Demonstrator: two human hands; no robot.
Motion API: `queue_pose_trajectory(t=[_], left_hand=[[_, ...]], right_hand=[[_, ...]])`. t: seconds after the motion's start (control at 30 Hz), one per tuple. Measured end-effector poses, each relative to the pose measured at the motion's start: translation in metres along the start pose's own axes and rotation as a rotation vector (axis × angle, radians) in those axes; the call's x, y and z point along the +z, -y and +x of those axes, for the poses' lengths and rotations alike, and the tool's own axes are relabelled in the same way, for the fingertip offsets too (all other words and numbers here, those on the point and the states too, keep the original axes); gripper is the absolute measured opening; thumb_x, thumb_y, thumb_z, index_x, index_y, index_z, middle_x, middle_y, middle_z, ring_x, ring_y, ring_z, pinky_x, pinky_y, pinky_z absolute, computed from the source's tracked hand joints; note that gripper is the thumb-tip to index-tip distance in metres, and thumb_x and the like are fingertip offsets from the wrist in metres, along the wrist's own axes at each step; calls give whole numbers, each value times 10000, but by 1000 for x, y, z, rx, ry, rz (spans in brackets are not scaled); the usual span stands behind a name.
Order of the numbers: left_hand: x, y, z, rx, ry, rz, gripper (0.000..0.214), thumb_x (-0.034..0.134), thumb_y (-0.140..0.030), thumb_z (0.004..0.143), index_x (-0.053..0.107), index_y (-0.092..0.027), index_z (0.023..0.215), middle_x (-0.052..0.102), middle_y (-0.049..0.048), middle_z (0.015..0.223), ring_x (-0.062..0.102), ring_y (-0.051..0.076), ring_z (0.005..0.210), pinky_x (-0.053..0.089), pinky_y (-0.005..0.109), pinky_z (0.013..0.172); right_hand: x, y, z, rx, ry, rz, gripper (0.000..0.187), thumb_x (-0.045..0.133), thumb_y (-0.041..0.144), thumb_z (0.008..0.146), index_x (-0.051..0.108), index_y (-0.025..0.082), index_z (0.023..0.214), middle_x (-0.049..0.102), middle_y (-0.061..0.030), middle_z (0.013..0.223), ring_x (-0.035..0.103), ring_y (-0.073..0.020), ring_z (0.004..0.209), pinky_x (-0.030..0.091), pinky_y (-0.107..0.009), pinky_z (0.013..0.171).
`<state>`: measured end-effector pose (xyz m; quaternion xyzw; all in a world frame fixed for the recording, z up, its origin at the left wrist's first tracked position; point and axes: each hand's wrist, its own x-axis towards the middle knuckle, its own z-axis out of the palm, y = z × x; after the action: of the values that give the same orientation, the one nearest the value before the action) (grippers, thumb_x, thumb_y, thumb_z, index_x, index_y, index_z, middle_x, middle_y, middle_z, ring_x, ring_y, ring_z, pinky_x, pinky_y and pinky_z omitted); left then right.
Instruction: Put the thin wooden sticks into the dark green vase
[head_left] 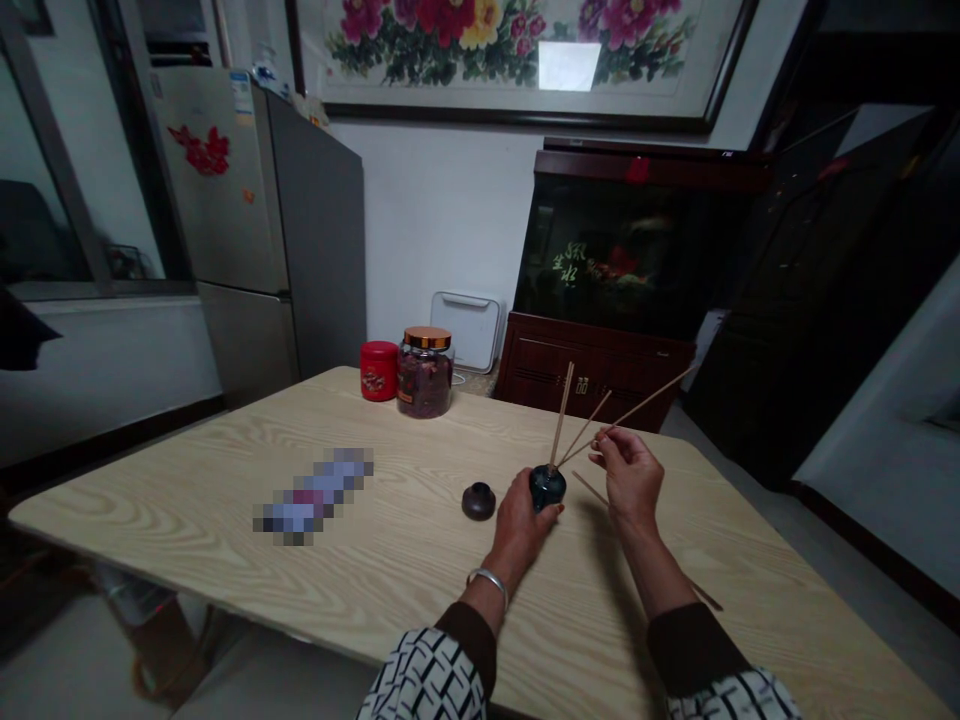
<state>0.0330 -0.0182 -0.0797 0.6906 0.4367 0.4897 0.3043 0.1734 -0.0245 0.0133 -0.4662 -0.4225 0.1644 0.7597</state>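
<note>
Here, left hand point(520, 517) cups round glossy vase point(548, 486); right hand point(631, 476) pinches reed point(651, 399).

Glowing characters point(568, 265) on the fish tank point(660, 250), too blurred to read

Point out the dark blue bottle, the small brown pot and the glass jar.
dark blue bottle point(549, 487): head view, on its round body.
small brown pot point(478, 502): head view, on its front wall.
glass jar point(424, 385): head view, on the glass body at mid-height.
</note>
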Motion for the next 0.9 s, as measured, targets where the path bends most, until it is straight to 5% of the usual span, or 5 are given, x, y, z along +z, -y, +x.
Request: queue_pose_trajectory(t=[0.33,0.47,0.7,0.9], left_hand=[[0,0,1,-4,7,7,535,719,-273,721,484,-221,1199,630,67,1123,584,219,1042,428,300,879],[1,2,1,-6,-3,1,559,724,-282,722,474,-213,1217,627,76,1131,585,224,1049,427,304,890],[-1,2,-1,-3,8,6,591,708,-321,748,444,-208,1265,624,90,1151,586,230,1061,426,315,903],[0,0,-1,8,14,0,557,702,-301,751,463,-211,1246,617,88,1168,579,225,1075,425,322,915]], right_hand=[[8,-23,-18,101,302,-303,373,682,492,688,680,154,846,696,-70,802,636,-196,727,499,-280,584],[-30,-23,-8,120,405,-466,399,596,518,753,688,166,915,711,-78,849,648,-217,756,482,-293,604],[-130,-31,-1,4,621,-1435,206,509,294,822,698,214,804,697,-94,887,632,-211,838,393,-287,679],[-133,-40,-15,-43,580,-1574,242,421,246,870,660,229,838,688,-83,908,634,-213,835,345,-280,603]])
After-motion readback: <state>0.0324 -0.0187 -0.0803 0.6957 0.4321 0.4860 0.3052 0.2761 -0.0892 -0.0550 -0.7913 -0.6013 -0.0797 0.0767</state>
